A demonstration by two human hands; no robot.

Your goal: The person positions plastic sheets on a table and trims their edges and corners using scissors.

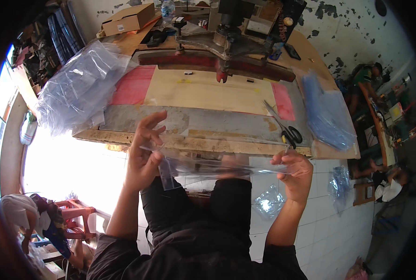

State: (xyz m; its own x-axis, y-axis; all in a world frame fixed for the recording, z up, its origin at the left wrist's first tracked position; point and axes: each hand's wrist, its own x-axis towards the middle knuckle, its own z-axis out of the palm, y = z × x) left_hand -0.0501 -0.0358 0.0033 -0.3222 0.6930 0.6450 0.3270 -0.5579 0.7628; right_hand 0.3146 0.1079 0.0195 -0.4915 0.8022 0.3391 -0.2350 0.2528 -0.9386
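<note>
A clear plastic sheet [217, 165] stretches between my two hands, in front of the table's near edge and above my lap. My left hand [147, 156] holds its left end with the thumb, while the upper fingers stand apart and curled. At the other end my right hand [294, 171] pinches the sheet between thumb and fingers. A narrow flap of the plastic hangs below my left hand. Scissors [287, 130] with black and yellow handles lie on the table just beyond my right hand.
A press with a red bar [217, 65] stands over a cream board [208, 91] with pink ends. Crumpled clear plastic [82, 86] is heaped at left; a stack of bluish plastic sheets [327, 114] lies at right. More plastic [269, 200] is on the tiled floor. People sit at both sides.
</note>
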